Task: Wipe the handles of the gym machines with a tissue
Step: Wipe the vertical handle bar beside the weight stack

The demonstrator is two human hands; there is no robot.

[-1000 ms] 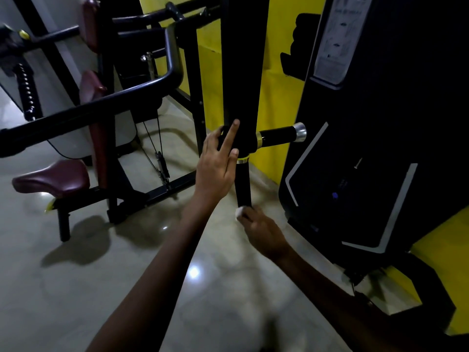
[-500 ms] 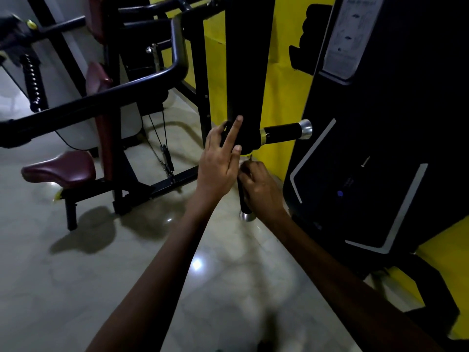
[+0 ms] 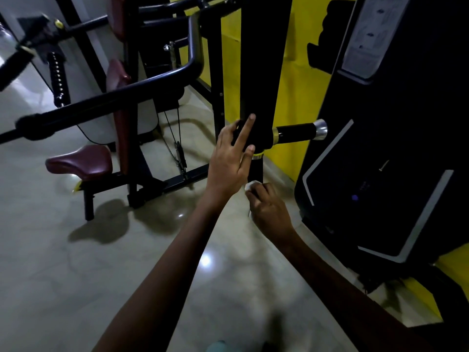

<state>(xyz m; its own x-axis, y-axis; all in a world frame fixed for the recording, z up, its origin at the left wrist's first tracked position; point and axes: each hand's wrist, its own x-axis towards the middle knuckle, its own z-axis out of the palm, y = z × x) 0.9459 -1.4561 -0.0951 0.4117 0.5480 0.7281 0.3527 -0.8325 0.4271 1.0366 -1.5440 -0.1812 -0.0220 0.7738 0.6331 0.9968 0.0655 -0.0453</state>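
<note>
Right hand (image 3: 270, 208) was low, at about 5 o'clock from the left hand, its fingers (image 3: 258, 193) curled round a white tissue (image 3: 252, 185); only a small wad showed at the top of the fist. It wrapped the lower end of the downward handle (image 3: 258, 168), the short black grip hanging under the upright post (image 3: 261, 72). I judged this a wiping stroke along that grip, near its bottom end.

Left hand (image 3: 229, 165) was braced flat on the junction at the post's foot, fingers straight and spread, index tip up toward 12 o'clock, gripping nothing.

Side handle (image 3: 297, 132), with its chrome end cap, stuck out toward 3 o'clock from the same junction; nothing touched it. I could not tell whether it was already wiped.

Progress, my judgement only: one grip in hand, probably most of its length covered, the side handle likely next. The curved bar (image 3: 127, 95) on the machine at 10 o'clock, above the maroon seat (image 3: 81, 161), stood well apart from both hands. Light was too dim to read any surface as clean or dirty, so what remained could not be counted
</note>
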